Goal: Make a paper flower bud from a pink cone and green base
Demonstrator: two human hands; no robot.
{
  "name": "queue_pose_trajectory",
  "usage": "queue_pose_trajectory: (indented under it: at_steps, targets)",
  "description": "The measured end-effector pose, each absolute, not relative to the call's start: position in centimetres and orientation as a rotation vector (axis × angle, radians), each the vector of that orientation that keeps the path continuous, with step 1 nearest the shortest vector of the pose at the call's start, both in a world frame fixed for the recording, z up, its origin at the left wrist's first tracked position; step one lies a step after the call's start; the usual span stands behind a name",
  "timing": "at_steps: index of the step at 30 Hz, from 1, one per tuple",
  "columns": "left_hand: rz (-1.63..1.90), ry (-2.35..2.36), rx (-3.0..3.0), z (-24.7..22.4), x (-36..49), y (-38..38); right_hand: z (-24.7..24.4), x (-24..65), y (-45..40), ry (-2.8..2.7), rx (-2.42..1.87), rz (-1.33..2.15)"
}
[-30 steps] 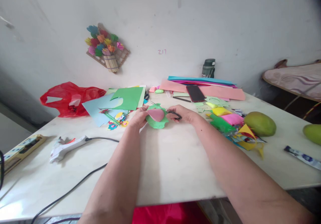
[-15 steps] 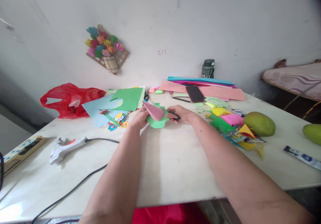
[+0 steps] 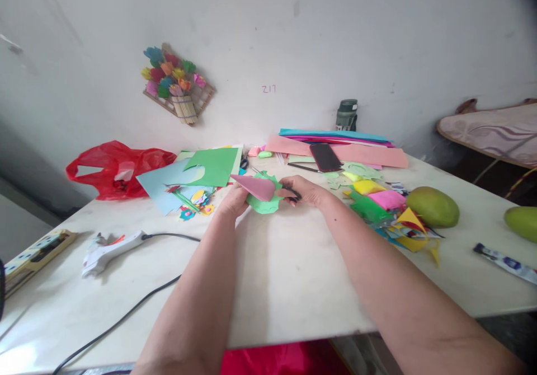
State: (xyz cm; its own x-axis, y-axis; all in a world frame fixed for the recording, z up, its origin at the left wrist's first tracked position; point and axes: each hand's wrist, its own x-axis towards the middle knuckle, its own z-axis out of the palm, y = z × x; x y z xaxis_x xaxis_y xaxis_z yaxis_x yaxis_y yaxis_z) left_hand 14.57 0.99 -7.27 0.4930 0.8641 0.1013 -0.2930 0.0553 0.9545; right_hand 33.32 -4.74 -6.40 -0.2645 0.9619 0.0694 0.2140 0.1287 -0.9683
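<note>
A pink paper cone (image 3: pixel 257 187) lies tilted over a light green scalloped paper piece (image 3: pixel 265 205), its tip pointing left. My left hand (image 3: pixel 235 200) is closed on the left side of this cone-and-paper piece; its fingertips are partly hidden behind the cone. On the right, my right hand (image 3: pixel 302 189) is closed around the dark handles of scissors (image 3: pixel 294 194), right at the edge of the green paper. The blades are mostly hidden by the paper.
Behind are green card (image 3: pixel 218 165), a phone (image 3: pixel 325 157) and coloured sheets (image 3: pixel 369 154). A red bag (image 3: pixel 113 168) and a glue gun (image 3: pixel 109 252) with its cable lie left. Paper scraps (image 3: pixel 413 235) and a green fruit (image 3: pixel 433 207) are at right.
The cone's tip has swung left and slightly down as the green piece turned in my left hand. My right hand stays at the paper's right edge with the scissors.
</note>
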Motion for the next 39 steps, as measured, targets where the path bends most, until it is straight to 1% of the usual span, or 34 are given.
queue_pose_trajectory:
  at_steps: [9, 18, 23, 33, 39]
  targets:
    - [0.935, 0.508, 1.208, -7.6, 14.8, 1.2, -5.8, 33.2, -5.4, -1.653, -1.255, 1.166]
    - [0.998, 0.555, 1.226, -7.6, 14.6, 1.4, -6.2, 33.5, -5.0, -1.714, -1.237, 1.151]
    - [0.964, 0.569, 1.272, -6.9, 14.4, 0.9, -6.6, 33.8, -4.7, -1.701, -1.15, 1.261]
    - [0.914, 0.647, 1.426, -5.8, 13.3, 1.0, -6.6, 34.1, -4.7, -1.754, -1.139, 1.411]
    - [0.861, 0.689, 1.441, -5.7, 13.1, 1.3, -6.6, 34.0, -4.8, -1.77, -1.159, 1.351]
